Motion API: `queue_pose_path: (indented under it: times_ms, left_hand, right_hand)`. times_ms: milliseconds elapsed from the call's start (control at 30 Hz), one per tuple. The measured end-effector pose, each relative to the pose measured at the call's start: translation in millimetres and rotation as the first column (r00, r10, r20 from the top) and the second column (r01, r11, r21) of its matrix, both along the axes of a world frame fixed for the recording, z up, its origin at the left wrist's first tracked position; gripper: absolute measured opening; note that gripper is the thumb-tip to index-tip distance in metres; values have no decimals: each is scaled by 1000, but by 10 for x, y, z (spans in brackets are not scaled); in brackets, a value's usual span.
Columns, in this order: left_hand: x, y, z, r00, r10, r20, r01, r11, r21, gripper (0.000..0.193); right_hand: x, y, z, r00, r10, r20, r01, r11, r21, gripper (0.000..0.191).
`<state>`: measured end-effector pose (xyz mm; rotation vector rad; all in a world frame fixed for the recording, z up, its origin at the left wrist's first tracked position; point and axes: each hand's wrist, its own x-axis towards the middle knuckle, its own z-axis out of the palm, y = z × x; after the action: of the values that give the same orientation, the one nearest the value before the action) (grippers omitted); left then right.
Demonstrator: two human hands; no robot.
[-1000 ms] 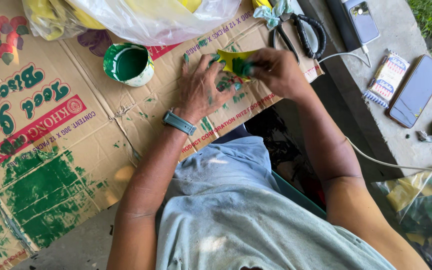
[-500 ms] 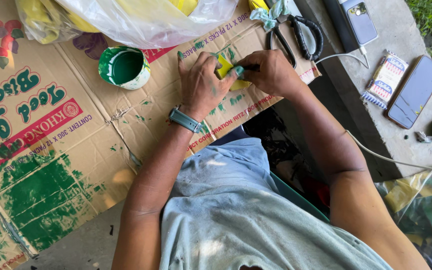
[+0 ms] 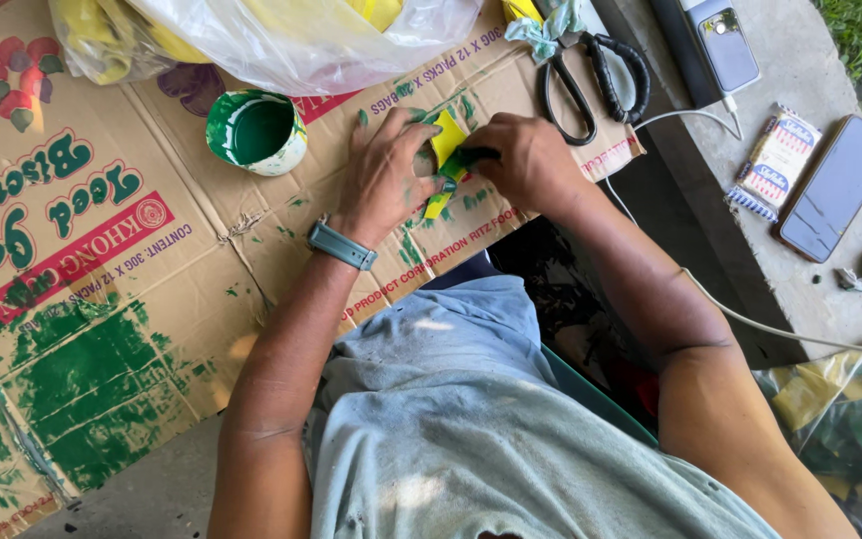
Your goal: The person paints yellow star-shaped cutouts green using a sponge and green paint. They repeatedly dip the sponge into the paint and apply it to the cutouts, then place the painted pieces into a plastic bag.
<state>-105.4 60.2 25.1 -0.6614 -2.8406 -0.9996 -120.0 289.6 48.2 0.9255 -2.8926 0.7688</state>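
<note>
My left hand [image 3: 386,170] presses flat on a small yellow piece [image 3: 446,140] lying on the flattened cardboard [image 3: 152,289]. The piece is partly smeared with green paint. My right hand [image 3: 523,160] is closed on a small green-stained brush or applicator [image 3: 461,163] whose tip touches the yellow piece; most of the tool is hidden in the fist. A cup of green paint [image 3: 254,131] stands on the cardboard to the left of my left hand. A grey watch is on my left wrist.
A clear plastic bag [image 3: 291,35] with yellow pieces lies at the top. Black scissors [image 3: 591,75] sit above my right hand. On the concrete ledge to the right are two phones [image 3: 838,188], a charging cable and a small striped packet [image 3: 772,163].
Both hands have come down onto the cardboard with the yellow piece; it was held up between them a second ago. The right hand now works along the piece's edge.
</note>
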Motion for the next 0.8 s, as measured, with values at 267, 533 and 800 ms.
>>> queue_pose_path:
  times_ms: [267, 533, 800]
  left_hand:
    - [150, -58, -283, 994, 41, -101, -33, 996, 82, 45]
    - [272, -48, -287, 994, 40, -99, -34, 998, 61, 25]
    - [388, -192, -146, 1000, -9, 3, 9, 993, 115, 36]
  right_hand:
    - [-130, -303, -157, 988, -8, -157, 5, 1000, -20, 14]
    - [-109, -323, -156, 958, -1, -288, -5, 1000, -22, 16]
    - [-134, -403, -175, 981, -6, -192, -6, 998, -64, 15]
